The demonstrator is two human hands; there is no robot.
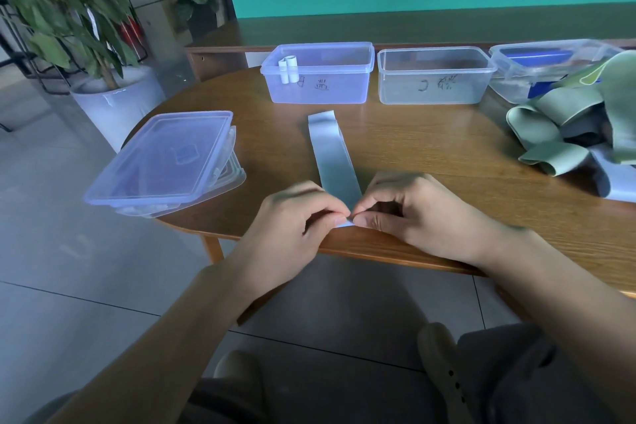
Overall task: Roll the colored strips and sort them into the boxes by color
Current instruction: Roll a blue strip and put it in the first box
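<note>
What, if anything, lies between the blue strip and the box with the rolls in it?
Nothing visible: bare table lies between the blue strip and the open box. Both hands, left and right, pinch its near end.

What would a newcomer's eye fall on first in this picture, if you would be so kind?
Probably the two hands at the table's near edge: the left hand and right hand pinch the near end of a pale blue strip that lies flat, stretching toward the boxes. Next, the clear box behind it with rolled strips inside, and the heap of green strips at right.
</note>
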